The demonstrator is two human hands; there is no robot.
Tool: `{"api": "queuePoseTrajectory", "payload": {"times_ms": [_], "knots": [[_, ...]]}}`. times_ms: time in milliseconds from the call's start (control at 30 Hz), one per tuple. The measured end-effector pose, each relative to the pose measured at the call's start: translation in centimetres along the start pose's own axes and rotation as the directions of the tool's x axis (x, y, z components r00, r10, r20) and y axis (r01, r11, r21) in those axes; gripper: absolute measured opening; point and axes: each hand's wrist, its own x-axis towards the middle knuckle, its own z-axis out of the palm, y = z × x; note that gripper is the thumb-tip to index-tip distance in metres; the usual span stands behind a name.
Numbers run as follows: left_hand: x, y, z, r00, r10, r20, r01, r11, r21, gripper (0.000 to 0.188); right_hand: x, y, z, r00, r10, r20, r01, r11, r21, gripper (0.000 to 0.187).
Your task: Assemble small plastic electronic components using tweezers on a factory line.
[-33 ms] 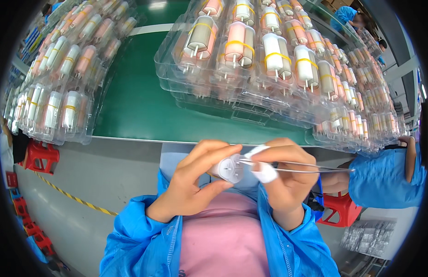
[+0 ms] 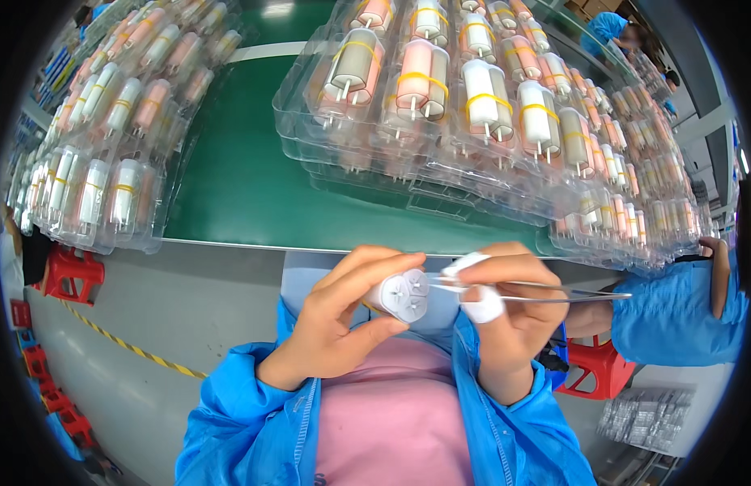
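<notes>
My left hand (image 2: 339,320) is closed round a bundle of white cylinders (image 2: 404,296), fingers above and thumb below. Three round end faces show, each with a small pin-like stem at its centre. A yellowish edge shows beside my fingers. In my right hand (image 2: 513,312) a pair of metal tweezers (image 2: 618,295) is pinched between thumb and fingers, both wrapped in white coverings. The tweezer tips point left, close to the bundle's end; blur hides whether they touch it. Both hands are in front of the table edge, above my lap.
Clear plastic trays (image 2: 351,166) of banded pink, white and grey cylinders are stacked on the green table (image 2: 238,178). More trays (image 2: 92,194) stand at the left. Red stools (image 2: 73,275) stand on the floor. A person in blue (image 2: 675,316) sits close on my right.
My right hand and the tweezers have shifted slightly to the right, away from the bundle. The bundle's end faces now show more fully. My left hand stays in place.
</notes>
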Motion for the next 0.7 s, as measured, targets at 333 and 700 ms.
{"api": "queuePoseTrajectory", "payload": {"times_ms": [333, 700], "knots": [[-0.1, -0.2, 0.2, 0.996, -0.076, -0.044, 0.065, 0.973, -0.222, 0.055, -1.0, 0.4, -0.7, 0.986, 0.061, -0.155, -0.040, 0.990, 0.134, 0.014], [1.3, 3.4, -0.3, 0.967, -0.107, -0.233, 0.095, 0.993, -0.062, 0.072, -1.6, 2.1, -3.2, 0.960, 0.017, -0.278, 0.064, 0.958, 0.278, 0.009]]}}
